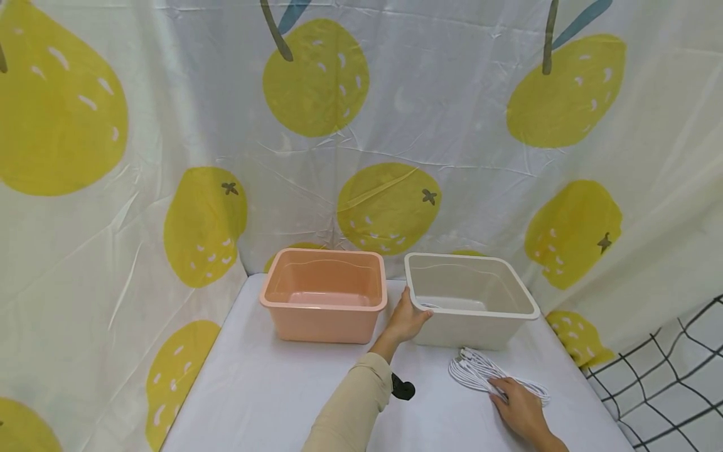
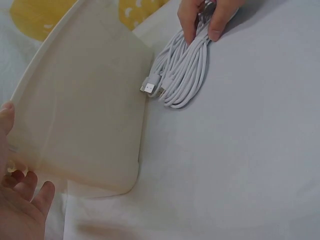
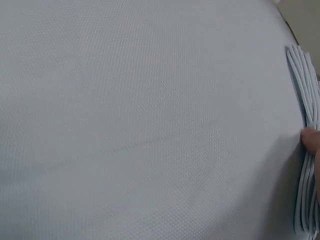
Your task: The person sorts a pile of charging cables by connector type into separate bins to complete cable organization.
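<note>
A bundled white USB cable lies on the table in front of a cream plastic bin. My right hand pinches the bundle near its middle, thumb on the near side. In the left wrist view, the metal plugs show at the end of the cable by the bin's base. My left hand holds the bin by its front left corner, the thumb over the front rim. Only the thumb of the right hand and part of the cable show in the right wrist view.
A peach plastic bin stands left of the cream one. Something small and white, partly hidden by the rim, lies inside the cream bin. A black object shows beside the left sleeve. A fruit-patterned curtain hangs behind; black wire grid stands at right.
</note>
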`<state>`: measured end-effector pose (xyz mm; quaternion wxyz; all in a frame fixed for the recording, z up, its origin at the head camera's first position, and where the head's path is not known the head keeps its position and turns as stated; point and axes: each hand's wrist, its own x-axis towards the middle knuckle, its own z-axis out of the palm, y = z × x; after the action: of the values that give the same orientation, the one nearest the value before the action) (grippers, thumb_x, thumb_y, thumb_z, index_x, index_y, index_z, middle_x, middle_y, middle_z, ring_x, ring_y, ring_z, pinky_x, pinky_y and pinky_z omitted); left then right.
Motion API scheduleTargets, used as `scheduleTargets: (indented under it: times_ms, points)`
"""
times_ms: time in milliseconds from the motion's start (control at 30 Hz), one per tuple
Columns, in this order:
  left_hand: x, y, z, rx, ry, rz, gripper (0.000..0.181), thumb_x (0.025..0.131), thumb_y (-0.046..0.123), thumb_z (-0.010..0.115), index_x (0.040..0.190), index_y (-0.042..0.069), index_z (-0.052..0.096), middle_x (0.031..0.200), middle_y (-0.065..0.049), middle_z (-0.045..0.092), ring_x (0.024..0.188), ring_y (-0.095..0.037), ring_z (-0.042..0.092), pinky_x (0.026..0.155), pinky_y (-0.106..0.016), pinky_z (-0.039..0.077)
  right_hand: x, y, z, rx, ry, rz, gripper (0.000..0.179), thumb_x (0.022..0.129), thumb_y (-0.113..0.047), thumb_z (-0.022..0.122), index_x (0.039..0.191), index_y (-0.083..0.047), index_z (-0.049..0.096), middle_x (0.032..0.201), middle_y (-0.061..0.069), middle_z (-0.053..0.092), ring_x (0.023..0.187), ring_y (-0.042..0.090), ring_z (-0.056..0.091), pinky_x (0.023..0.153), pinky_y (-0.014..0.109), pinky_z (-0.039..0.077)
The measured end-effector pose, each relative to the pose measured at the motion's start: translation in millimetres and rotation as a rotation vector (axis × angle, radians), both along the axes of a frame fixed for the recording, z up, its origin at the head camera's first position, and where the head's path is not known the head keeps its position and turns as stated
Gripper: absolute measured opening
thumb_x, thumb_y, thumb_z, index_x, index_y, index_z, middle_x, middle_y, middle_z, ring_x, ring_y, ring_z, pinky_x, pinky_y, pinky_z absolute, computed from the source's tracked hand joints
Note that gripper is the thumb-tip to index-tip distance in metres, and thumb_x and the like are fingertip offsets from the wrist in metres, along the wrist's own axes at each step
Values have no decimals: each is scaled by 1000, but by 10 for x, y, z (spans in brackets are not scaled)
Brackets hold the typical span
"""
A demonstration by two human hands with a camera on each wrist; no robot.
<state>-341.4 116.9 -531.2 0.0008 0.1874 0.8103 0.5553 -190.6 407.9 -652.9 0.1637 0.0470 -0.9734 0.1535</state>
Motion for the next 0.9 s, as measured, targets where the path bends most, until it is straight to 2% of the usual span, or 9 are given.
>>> scheduleTargets:
  times_ms: [133,367,633,767,900]
  points:
    - [-3,4,16,15,7,3,84,95,18,76,159,-1,24,148,-24,48,138,-40,45,115,-53,34,0,-21,29,-13,28,1,32,80,-11,86,111,-11,79,107,12,73,98,41,70,62,54,50]
    - [6,-2,15,18,16,-3,84,96,19,75,159,1,23,149,-22,47,139,-38,45,115,-52,34,10,-50,96,-82,-49,-47,29,83,-11,84,112,-13,80,110,13,74,97,37,70,68,54,50]
    - [15,-1,-5,19,17,-12,85,97,18,74,160,-2,21,151,-26,44,140,-41,43,116,-54,32,23,-60,108,-85,-75,-56,30,85,-10,81,115,-10,79,113,16,73,108,44,67,75,66,49]
    - [38,2,-9,11,3,-5,85,97,20,74,160,-2,22,150,-26,45,140,-41,43,115,-54,33,41,-51,148,-89,-11,-31,28,82,-5,81,110,-8,79,109,17,74,102,46,68,70,62,51]
    - [28,12,-6,10,20,8,84,96,19,76,158,-1,24,147,-24,48,138,-40,45,115,-52,34,37,-42,252,-78,75,15,28,78,0,82,105,-7,80,103,15,75,96,44,70,66,56,52]
